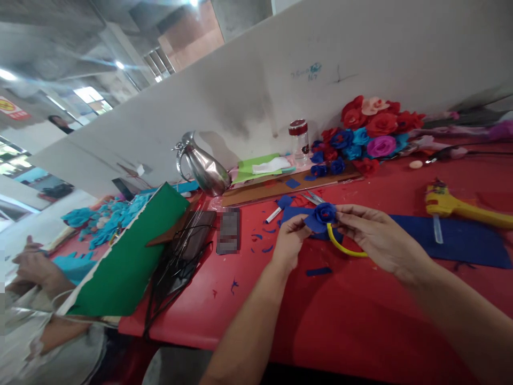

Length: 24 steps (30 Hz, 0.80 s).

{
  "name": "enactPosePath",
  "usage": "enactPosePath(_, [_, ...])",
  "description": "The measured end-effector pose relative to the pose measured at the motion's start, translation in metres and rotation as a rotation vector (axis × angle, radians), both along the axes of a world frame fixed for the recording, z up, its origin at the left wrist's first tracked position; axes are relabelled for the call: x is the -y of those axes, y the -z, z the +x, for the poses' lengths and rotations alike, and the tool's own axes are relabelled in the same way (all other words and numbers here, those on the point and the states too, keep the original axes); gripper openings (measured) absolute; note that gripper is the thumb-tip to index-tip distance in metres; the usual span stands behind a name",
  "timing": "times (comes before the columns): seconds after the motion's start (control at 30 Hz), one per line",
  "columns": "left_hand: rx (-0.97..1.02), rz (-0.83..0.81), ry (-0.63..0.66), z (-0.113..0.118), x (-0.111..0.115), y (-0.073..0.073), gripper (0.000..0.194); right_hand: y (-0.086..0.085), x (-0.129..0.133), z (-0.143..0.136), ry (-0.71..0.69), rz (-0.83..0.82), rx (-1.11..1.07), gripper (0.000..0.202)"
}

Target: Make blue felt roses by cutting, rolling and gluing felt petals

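Note:
A blue flower (324,213) is held between my two hands above the red table (240,305). My left hand (292,239) pinches a blue petal at its left side. On the right, the fingers of my right hand (371,235) close on the flower's edge. Just below it lies a curved yellow handle (344,249), partly hidden by my right hand. Metal scissor blades (315,198) show behind the flower. Blue sheet material (468,246) extends to the right, with a yellow glue gun (460,207) on it.
Colourful flowers (377,128) line the back divider near a lidded glass jar (300,143). A metal jug (204,166) stands farther left. A phone (228,231), a white marker (273,215) and blue scraps lie left of my hands. Beyond a green board (120,267), another person's hands (36,264) show.

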<state>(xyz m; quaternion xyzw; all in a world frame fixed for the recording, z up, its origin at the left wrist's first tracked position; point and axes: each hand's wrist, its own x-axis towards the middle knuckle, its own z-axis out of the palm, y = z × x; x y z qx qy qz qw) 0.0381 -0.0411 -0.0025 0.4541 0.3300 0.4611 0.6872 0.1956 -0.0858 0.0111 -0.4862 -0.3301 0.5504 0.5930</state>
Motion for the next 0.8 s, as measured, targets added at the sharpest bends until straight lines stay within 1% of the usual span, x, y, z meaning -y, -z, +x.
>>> enactPosePath(0.1, [0.005,-0.036,0.022,-0.001,-0.001,0.000,0.013,-0.004,0.001,-0.005,-0.018,0.037,0.037,0.032])
enactPosePath(0.27, [0.053,-0.100,0.079,-0.001,-0.002,-0.002,0.010,-0.005,0.001,-0.010,-0.007,0.000,-0.045,0.027])
enactPosePath(0.4, [-0.006,-0.111,0.075,-0.001,-0.003,0.000,0.011,-0.007,0.003,-0.013,0.016,0.063,-0.010,0.022])
enactPosePath(0.47, [-0.024,-0.114,0.076,-0.001,-0.003,0.002,0.012,-0.009,0.003,-0.014,0.028,0.093,0.009,0.022])
enactPosePath(0.53, [-0.034,-0.111,0.084,-0.001,-0.003,0.004,0.013,-0.009,0.004,-0.014,0.026,0.089,0.016,0.023])
enactPosePath(0.63, [-0.035,-0.103,0.105,-0.001,-0.001,0.005,0.016,-0.009,0.004,-0.014,-0.004,0.048,-0.033,0.025])
enactPosePath(0.73, [-0.033,-0.094,0.121,-0.002,0.001,0.001,0.022,-0.008,0.003,-0.013,-0.061,0.021,-0.122,0.027])
enactPosePath(0.8, [-0.031,-0.093,0.123,-0.003,0.001,-0.001,0.026,-0.006,0.002,-0.012,-0.096,0.021,-0.143,0.029])
